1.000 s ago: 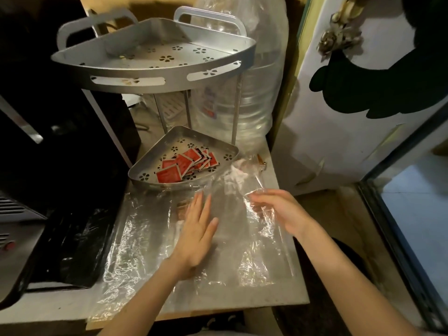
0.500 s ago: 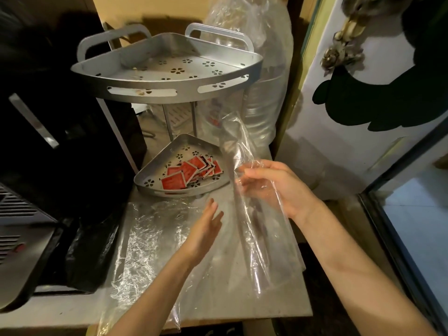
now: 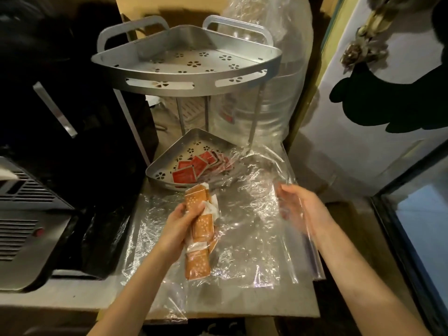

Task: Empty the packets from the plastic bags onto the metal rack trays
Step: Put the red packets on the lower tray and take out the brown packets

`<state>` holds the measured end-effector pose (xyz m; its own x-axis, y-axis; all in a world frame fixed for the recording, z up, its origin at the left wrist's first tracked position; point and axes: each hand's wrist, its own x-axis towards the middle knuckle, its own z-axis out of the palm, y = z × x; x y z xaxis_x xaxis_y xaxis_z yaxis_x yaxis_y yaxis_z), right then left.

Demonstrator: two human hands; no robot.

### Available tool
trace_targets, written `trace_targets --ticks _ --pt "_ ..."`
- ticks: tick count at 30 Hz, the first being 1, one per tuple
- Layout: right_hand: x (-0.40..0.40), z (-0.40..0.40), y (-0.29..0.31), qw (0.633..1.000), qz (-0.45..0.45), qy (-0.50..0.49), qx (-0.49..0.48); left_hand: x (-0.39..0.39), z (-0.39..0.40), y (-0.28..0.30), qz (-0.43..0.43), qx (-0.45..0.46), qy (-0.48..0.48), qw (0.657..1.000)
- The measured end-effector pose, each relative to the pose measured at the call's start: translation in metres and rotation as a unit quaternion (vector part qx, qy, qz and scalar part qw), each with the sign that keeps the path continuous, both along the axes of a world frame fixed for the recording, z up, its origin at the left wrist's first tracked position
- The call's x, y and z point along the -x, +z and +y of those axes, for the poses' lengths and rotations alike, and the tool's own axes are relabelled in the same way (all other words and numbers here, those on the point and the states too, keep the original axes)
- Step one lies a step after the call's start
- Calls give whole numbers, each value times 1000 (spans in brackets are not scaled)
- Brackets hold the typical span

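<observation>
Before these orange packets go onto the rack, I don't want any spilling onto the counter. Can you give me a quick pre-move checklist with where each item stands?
1. Left hand grips the orange packets: ok.
2. Packets free of the plastic bag: cannot tell; clear film lies close around them.
3. Right hand has the bag's edge held aside: ok.
4. Top tray has room: ok, nothing visible in it.
5. Lower tray has room: ok, though red packets fill its middle.
6. Lower tray rim uncovered: not ok, film drapes over its right side.
</observation>
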<state>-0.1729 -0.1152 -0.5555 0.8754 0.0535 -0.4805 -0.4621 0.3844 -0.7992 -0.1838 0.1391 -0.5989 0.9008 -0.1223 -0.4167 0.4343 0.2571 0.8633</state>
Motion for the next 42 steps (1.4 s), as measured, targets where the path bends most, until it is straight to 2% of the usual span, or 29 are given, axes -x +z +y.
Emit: trace_targets --ticks 4,7,11,14,17,19,21,24,27,29,31,34,42 --pt "5 -8 -39 993 20 18 118 6 7 -3 -39 -194 35 980" --pt "10 -9 -60 983 21 35 179 7 3 -11 -87 -399 18 913" --pt "15 -3 -75 944 4 77 320 9 -2 -30 -105 -501 -7 859" --pt "17 -2 -80 910 -11 110 400 10 -4 -41 -105 -544 -12 833" --pt "19 -8 -83 845 -20 107 523 10 -15 -43 -133 -581 -14 803" --pt "17 -7 -81 825 -36 115 552 11 -19 -39 -171 -600 -5 781" --pt "9 -3 -75 811 -61 106 572 7 -30 -36 -248 -620 -10 744" --pt "-7 6 -64 751 -131 80 643 -11 -62 -30 -359 -624 -95 687" --pt "-28 17 -62 692 -194 121 684 -30 -85 -36 -354 -634 -226 649" --pt "-39 21 -67 656 -209 160 707 -41 -91 -48 -337 -647 -275 627" --pt "-47 24 -73 627 -206 190 727 -47 -93 -59 -322 -652 -300 617" --pt "-54 24 -81 597 -198 216 747 -48 -90 -70 -298 -650 -312 625" --pt "-58 19 -84 613 -216 174 740 -44 -91 -72 -303 -636 -302 642"
